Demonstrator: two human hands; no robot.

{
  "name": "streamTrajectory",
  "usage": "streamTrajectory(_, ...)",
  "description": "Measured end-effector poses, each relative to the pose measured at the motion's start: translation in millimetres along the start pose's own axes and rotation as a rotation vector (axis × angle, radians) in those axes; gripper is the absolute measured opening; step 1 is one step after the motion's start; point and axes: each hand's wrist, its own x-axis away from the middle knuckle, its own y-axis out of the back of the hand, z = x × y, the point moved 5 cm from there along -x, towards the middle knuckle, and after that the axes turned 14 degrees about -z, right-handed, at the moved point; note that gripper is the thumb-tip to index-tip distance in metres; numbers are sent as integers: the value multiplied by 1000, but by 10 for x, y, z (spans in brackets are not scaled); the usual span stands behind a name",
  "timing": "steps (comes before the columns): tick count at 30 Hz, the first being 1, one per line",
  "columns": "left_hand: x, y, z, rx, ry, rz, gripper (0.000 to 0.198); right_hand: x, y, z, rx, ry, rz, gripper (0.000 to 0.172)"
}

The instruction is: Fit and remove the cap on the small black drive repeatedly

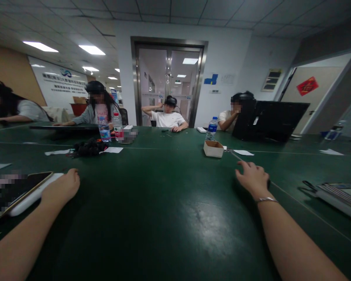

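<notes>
My left hand (64,186) rests at the left on the green table (152,187), beside a white object (32,197) with a dark, gold-edged device (20,191) on it. Its fingers are bent; whether they hold anything is hidden. Over the table at the right, my right hand (254,177) has its fingers apart, with nothing visible in them and a bracelet at the wrist. Beyond it stand a small open cardboard box (213,149) and a thin cable running towards the hand.
A black monitor (269,121) and a bottle (212,128) stand at the back right. Two bottles (104,129) and a black tangled bundle (89,148) are at the left. Several people sit around the table. A striped item (339,197) lies at the far right.
</notes>
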Motion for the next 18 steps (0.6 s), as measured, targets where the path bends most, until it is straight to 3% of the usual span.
streamTrajectory(2, -11, -31, 7, -98, -43, 80, 51, 36, -29, -376, 64, -97, -26, 48)
streamTrajectory(4, -13, -9, 30, -128, -64, 63, 51, 62, -100, -633, 69, -177, -16, 56)
streamTrajectory(7, 20, 50, 42, -183, -110, 40, 47, 58, -306, -710, 30, -127, 137, 54)
streamTrajectory(9, 57, 86, 6, -204, -168, 65, 40, 49, -432, -591, -17, -17, 226, 43)
streamTrajectory(12, 85, 136, -43, -209, -172, 106, 37, 71, -513, -296, -93, 95, 245, 38)
streamTrajectory(18, 36, 124, -27, -165, -16, 94, 45, 399, -404, 659, -379, 277, 268, 34)
